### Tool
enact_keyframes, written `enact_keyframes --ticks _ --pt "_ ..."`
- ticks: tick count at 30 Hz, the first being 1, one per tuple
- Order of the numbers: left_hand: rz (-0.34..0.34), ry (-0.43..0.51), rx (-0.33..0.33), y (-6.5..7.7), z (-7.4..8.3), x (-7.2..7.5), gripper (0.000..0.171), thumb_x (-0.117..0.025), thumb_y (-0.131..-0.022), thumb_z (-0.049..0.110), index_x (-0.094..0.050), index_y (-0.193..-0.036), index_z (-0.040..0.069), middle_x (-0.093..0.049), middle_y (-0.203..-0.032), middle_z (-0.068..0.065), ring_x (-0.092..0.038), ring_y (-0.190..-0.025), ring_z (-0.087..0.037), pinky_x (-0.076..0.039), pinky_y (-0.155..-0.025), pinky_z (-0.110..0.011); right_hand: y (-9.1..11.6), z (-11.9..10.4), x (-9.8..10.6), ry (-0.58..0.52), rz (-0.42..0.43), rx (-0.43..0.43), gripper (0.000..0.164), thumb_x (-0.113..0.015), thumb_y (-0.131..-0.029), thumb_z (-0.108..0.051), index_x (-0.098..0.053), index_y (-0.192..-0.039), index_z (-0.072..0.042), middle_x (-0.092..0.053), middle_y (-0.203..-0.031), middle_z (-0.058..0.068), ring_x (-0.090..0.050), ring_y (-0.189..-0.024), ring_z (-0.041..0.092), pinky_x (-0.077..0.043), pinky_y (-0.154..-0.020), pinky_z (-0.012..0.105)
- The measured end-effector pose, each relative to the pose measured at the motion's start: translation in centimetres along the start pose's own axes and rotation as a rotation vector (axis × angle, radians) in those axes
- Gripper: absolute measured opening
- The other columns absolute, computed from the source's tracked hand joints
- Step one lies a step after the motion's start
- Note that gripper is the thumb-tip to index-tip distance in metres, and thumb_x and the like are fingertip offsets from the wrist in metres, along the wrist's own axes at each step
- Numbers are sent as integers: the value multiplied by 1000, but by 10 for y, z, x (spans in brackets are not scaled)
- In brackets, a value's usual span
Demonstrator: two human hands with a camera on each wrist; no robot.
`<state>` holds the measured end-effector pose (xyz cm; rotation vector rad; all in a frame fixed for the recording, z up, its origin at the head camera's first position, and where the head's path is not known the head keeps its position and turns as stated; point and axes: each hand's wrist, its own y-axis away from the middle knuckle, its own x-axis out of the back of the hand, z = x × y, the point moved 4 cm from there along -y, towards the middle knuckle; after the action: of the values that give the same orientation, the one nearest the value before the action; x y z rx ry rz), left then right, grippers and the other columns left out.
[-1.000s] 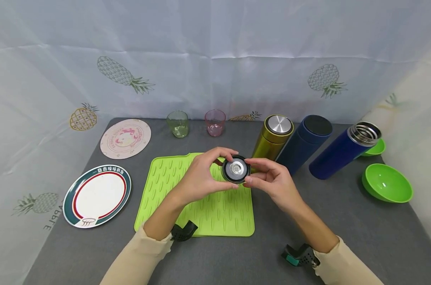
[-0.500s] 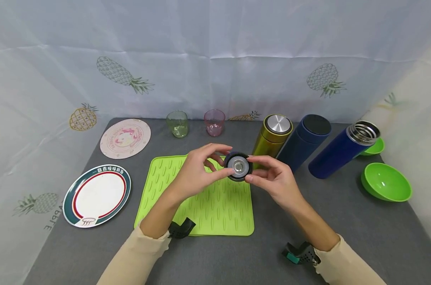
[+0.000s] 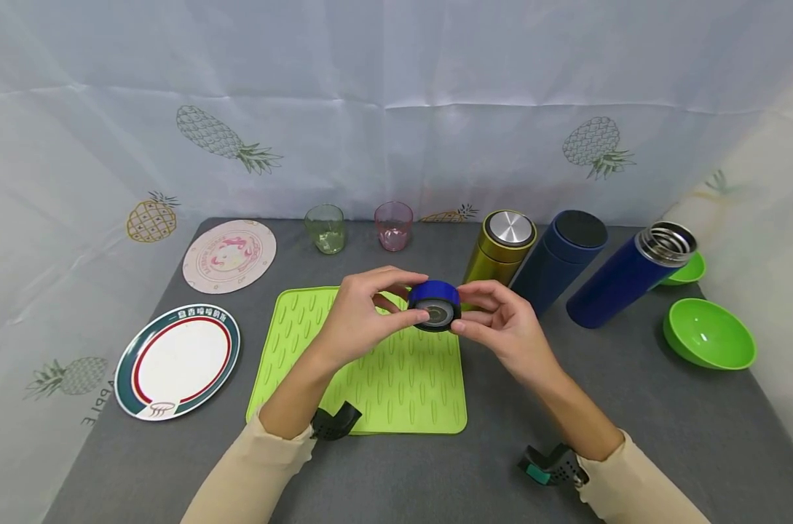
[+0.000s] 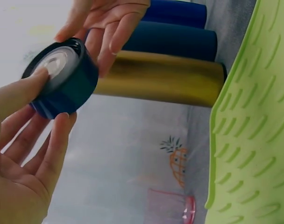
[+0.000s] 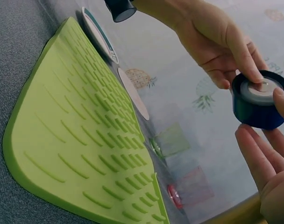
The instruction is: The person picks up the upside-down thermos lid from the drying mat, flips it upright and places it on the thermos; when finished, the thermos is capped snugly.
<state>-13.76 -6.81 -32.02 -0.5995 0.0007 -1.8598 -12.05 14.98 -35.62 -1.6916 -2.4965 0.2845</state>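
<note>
A blue bottle lid (image 3: 435, 292) is held in the air above the green ridged mat (image 3: 383, 393). Its underside, with a black rim and grey inner disc, faces the person at a tilt. My left hand (image 3: 357, 320) pinches it from the left, the thumb on the inner disc in the left wrist view. From the right, my right hand (image 3: 510, 331) grips the lid's edge between thumb and fingers. To the right, an uncapped blue bottle (image 3: 615, 284) with a bare steel neck stands upright, nearest the bowls.
A gold bottle (image 3: 497, 251) and a dark blue bottle (image 3: 560, 258), both lidded, stand behind the right hand. Green bowls (image 3: 711, 335) are at the right. Green (image 3: 326, 229) and pink (image 3: 393, 227) glasses stand at the back; a plate (image 3: 178, 360) and pink round mat (image 3: 229, 256) lie left.
The lid has tilted from showing its round underside to showing its blue side wall. The left fingers have shifted along its edge, and the left hand has moved slightly left.
</note>
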Motion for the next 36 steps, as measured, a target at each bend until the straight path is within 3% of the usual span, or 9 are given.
enact_keyframes --ticks 5,11,17,26,31,36 --pt "25 32 -63 1 3 1 35 -85 -81 5 -77 -115 10 -75 -113 -5 -71 -102 -18 -63 -76 -26 -1 1 -2 -29 -16 -52 41 -63 -96 6 -57 -135 -6 -70 -125 -8 -77 -102 10 -63 -87 33" --pt "25 61 -127 2 5 -1 31 -84 -80 -1 -78 -109 7 -74 -109 -7 -71 -104 -19 -63 -78 -26 -1 4 -5 -67 -45 -55 38 -63 -97 4 -62 -133 -10 -68 -128 -6 -76 -103 11 -63 -89 34" --pt "-4 55 -160 3 6 -5 26 -83 -82 -1 -78 -106 8 -71 -109 -5 -70 -104 -18 -63 -83 -25 -2 5 -4 -56 -49 -50 39 -66 -96 1 -60 -135 0 -68 -131 -9 -74 -109 10 -61 -92 29" --pt "-90 123 -84 3 3 -7 36 -83 -84 7 -75 -118 7 -62 -125 -7 -65 -119 -21 -60 -96 -30 -1 2 -1 -43 -42 39 40 -67 -93 6 -62 -132 2 -69 -134 -7 -73 -112 11 -60 -93 26" --pt "-120 121 -17 2 1 -6 38 -82 -87 15 -73 -123 12 -66 -128 -3 -65 -120 -19 -62 -90 -30 0 -2 -1 -71 -48 121 43 -71 -87 12 -66 -128 -1 -67 -139 -1 -72 -117 13 -59 -95 28" --pt "-145 105 27 2 -1 -6 41 -84 -85 19 -71 -124 16 -70 -123 -1 -67 -113 -16 -62 -87 -25 -1 -3 -1 -35 -19 140 45 -76 -81 15 -66 -125 7 -67 -137 0 -73 -114 13 -60 -93 29"
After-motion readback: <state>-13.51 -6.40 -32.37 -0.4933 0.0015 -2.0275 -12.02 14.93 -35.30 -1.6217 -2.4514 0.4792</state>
